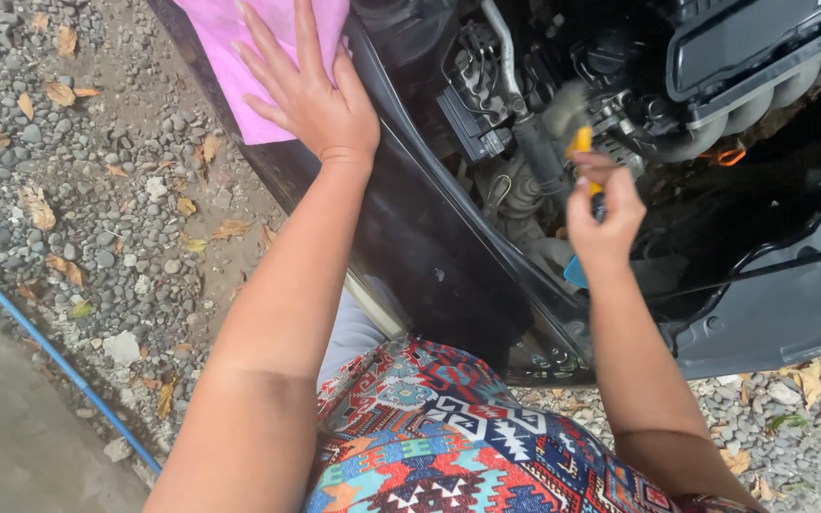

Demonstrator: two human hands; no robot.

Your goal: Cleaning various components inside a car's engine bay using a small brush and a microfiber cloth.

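From the head camera, looking down: the left hand (311, 90) lies flat, fingers spread, on a soft pink cloth (239, 47) draped over the glossy black fender (410, 237) of a car. The palm presses on the cloth without grasping it.

The right hand (603, 214) is closed around a slim yellow-handled tool (581, 142), its tip blurred, so its shape is hard to tell. A bit of blue (575, 274) shows below the fist, touching it; I cannot tell what it is. The tool points up into the open engine bay (620, 85), a crowd of dull black plastic covers, ribbed hoses and a silvery metal pipe (504, 57) running close beside the hand. A small orange clip (730, 157) sits well to the right, deeper in. A thin black rod (762, 271) slants across in front of the grey-black moulded panel (791, 313) at the lower right.

Around the car the ground is rough grey gravel (97, 190) strewn with dry brown leaves, and a blue hose (49, 351) runs along the edge of a smooth concrete strip (11, 437). The person's garment (448, 446) is a bright patterned fabric of red, blue and white shapes.
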